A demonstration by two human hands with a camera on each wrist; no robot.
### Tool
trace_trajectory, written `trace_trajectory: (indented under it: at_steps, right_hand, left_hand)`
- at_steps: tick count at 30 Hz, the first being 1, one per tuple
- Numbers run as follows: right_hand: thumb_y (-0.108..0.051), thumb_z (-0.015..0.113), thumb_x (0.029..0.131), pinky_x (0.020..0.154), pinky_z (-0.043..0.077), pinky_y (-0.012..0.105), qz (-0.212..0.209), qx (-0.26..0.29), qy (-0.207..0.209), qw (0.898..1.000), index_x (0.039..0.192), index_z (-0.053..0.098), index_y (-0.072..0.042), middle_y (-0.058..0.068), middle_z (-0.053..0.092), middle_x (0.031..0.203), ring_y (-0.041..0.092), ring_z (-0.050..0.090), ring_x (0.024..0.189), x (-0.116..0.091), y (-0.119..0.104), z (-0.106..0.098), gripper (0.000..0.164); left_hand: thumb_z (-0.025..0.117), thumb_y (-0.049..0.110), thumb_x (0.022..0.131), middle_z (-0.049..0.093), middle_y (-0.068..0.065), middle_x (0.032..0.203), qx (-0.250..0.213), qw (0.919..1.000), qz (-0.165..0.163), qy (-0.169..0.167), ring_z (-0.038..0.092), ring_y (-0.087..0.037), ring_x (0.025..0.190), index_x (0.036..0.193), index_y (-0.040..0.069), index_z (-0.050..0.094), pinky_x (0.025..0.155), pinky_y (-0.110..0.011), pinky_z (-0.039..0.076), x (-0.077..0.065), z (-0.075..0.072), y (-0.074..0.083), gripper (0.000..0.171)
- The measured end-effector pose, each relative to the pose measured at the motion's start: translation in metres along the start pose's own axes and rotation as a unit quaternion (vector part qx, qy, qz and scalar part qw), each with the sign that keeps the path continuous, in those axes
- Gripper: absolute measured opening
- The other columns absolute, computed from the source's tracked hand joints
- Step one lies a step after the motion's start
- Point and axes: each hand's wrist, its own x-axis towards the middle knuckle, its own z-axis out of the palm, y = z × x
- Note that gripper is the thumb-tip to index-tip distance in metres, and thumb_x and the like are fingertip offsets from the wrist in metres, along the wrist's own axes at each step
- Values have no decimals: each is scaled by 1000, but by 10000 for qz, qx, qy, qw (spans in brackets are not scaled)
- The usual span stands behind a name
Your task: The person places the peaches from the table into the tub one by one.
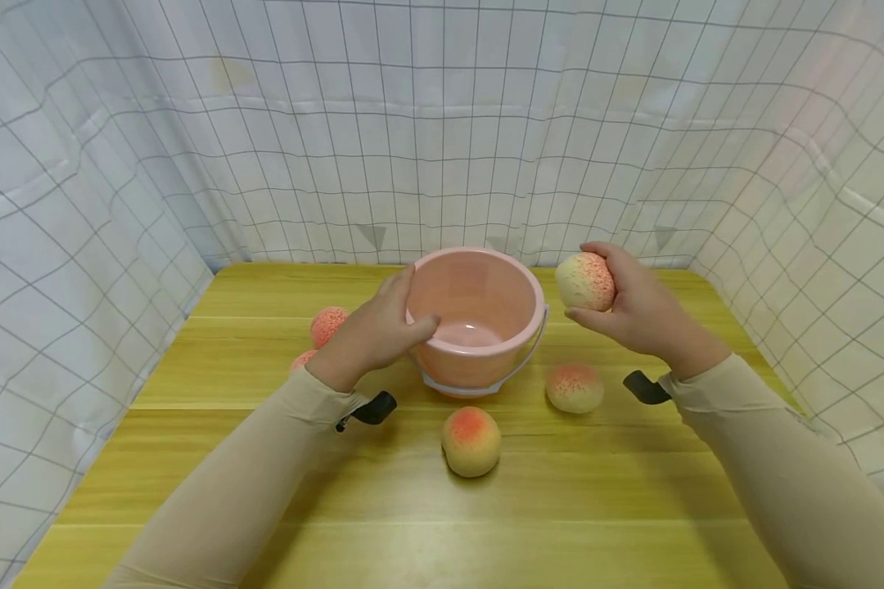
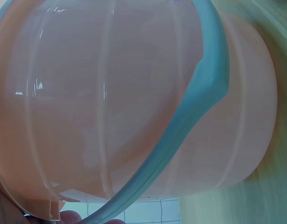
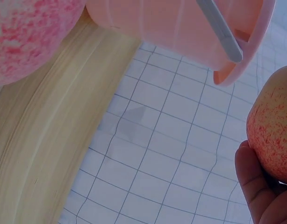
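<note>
A pink bucket (image 1: 479, 364) stands upright near the back of the table, its inside bare in the head view. My left hand (image 1: 383, 331) grips the left side of its rim, with the thumb over the edge. The bucket's pale handle (image 2: 181, 116) hangs down its side. To the right of the bucket, my right hand (image 1: 629, 303) holds a peach (image 1: 585, 282) up above the table, fingers and thumb around it. Below that hand, another peach (image 1: 575, 388) lies on the table. One more peach (image 1: 471, 442) sits in front of the bucket.
Two reddish peaches (image 1: 328, 327) lie left of the bucket, partly behind my left hand and wrist. The wooden table (image 1: 486, 540) ends at the back against a white checked curtain (image 1: 457, 147), which also hangs on both sides.
</note>
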Motion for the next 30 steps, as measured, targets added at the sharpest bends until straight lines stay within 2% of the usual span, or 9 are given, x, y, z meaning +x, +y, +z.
trace_trajectory:
  at_steps: [10, 12, 19, 30]
  right_hand:
    - [-14, 87, 85, 82, 56, 25, -296, 180, 47, 9994, 154, 40, -4, 13, 58, 134, 24, 65, 100, 13, -12, 8, 83]
    - [-15, 87, 85, 83, 56, 27, -305, 196, 35, 9993, 154, 40, -5, 13, 58, 135, 24, 66, 102, 16, -15, 9, 84]
    - [-14, 87, 85, 89, 59, 47, -385, 445, -119, 9982, 155, 38, -5, 15, 56, 139, 28, 65, 107, 25, -27, 18, 86]
    - [-18, 88, 86, 92, 57, 48, -592, 569, -207, 9964, 155, 39, -5, 15, 56, 141, 29, 65, 110, 36, -41, 33, 86]
  left_hand:
    - [56, 54, 96, 27, -13, 172, 24, 10000, -30, -21, 51, -30, 141, 171, 15, 8, 111, -58, 47, 0, 0, 0, 97]
    - [56, 53, 96, 27, -13, 172, 26, 10000, -43, -10, 51, -31, 140, 171, 16, 8, 111, -58, 48, -1, 0, 0, 97]
    - [54, 56, 96, 24, -13, 173, 146, 9999, 16, -48, 47, -31, 145, 171, 14, 6, 114, -58, 46, 0, 0, 0, 98]
    - [55, 53, 98, 25, -13, 173, 122, 9999, -22, -63, 49, -33, 144, 171, 14, 6, 112, -59, 47, -1, -1, 1, 96]
